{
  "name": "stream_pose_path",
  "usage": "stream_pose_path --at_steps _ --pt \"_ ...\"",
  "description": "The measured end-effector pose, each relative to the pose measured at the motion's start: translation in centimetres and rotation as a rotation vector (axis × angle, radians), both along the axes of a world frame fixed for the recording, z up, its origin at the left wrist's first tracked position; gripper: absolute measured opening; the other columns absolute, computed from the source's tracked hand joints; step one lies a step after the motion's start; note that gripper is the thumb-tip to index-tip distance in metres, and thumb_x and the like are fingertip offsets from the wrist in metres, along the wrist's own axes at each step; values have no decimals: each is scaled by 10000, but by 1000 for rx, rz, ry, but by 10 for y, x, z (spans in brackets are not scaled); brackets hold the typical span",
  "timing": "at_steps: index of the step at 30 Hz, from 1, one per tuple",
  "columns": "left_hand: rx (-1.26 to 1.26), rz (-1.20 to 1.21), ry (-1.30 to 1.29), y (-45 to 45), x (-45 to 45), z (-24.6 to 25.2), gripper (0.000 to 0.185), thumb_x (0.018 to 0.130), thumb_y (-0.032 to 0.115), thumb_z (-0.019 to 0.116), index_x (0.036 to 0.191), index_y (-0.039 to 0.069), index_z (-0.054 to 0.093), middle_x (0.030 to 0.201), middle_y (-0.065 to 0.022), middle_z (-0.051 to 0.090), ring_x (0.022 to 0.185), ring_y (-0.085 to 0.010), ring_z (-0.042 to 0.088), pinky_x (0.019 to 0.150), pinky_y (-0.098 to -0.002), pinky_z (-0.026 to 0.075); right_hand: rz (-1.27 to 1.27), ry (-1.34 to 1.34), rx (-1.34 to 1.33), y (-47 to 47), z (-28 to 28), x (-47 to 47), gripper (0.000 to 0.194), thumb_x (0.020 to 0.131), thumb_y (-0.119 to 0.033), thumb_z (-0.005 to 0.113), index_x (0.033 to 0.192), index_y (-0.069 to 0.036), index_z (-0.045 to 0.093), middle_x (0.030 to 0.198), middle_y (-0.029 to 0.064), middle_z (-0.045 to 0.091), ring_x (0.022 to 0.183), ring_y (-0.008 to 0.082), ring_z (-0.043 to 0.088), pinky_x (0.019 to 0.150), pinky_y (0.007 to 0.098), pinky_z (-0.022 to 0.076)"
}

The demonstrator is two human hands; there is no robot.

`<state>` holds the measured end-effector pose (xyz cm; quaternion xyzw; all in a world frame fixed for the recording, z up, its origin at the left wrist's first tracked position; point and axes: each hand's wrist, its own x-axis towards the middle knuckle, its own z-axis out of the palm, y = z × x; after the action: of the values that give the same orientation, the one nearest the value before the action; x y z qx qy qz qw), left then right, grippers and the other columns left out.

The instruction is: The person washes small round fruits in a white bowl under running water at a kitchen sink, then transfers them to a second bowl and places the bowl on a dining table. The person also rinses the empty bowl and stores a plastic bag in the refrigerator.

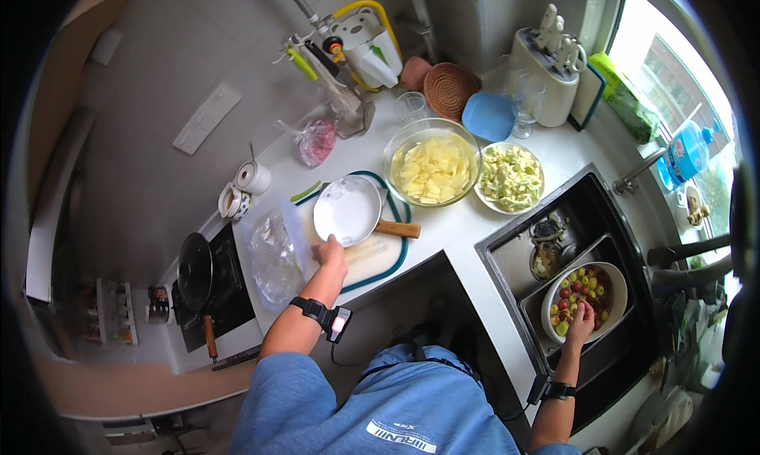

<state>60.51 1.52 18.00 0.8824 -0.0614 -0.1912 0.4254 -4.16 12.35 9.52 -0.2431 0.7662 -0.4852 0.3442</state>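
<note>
My left hand (pixel 330 255) grips the near rim of a white plate (pixel 347 210), its thumb on top. Under the plate are a cutting board (pixel 380 264) with a teal edge and a cleaver, whose wooden handle (pixel 399 228) sticks out to the right. To the left of this hand lies a clear plastic bag (pixel 274 259) on a translucent sheet. Over in the sink, my right hand (pixel 582 324) reaches into a white bowl (pixel 618 288) of red and green jujubes (pixel 577 288). Its fingers are drawn together; whether they hold a fruit is hidden.
Behind the board stand a glass bowl of sliced potatoes (pixel 434 168) and a plate of chopped cauliflower (pixel 510 177). A bag of meat (pixel 316 141) lies farther back. The double sink (pixel 504 259) holds food scraps. A lidded pan (pixel 196 271) sits on the stove, far left.
</note>
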Motion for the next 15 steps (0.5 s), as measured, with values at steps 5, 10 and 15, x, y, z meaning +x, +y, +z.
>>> stream_pose_path --at_steps 5,10,15 --pt "-48 -53 186 -8 24 -16 338 902 55 508 1178 -127 578 1151 -208 652 933 -310 682 797 -415 562 1 48 -8 11 -7 0 246 1009 -188 586 1131 12 660 1035 74 676 938 156 616 885 293 483" --pt "-423 78 244 -4 17 -5 266 926 51 493 1164 -44 564 1113 -177 639 909 -294 680 725 -400 581 -39 10 36 28 8 8 247 1005 -195 592 1140 0 664 1036 78 677 944 159 625 874 294 491" --pt "-588 7 185 18 -2 33 276 938 94 520 1182 -37 528 1145 -175 599 977 -287 641 738 -424 586 -33 82 62 37 10 7 249 996 -213 599 1122 -11 670 1014 66 678 917 150 626 835 287 502"
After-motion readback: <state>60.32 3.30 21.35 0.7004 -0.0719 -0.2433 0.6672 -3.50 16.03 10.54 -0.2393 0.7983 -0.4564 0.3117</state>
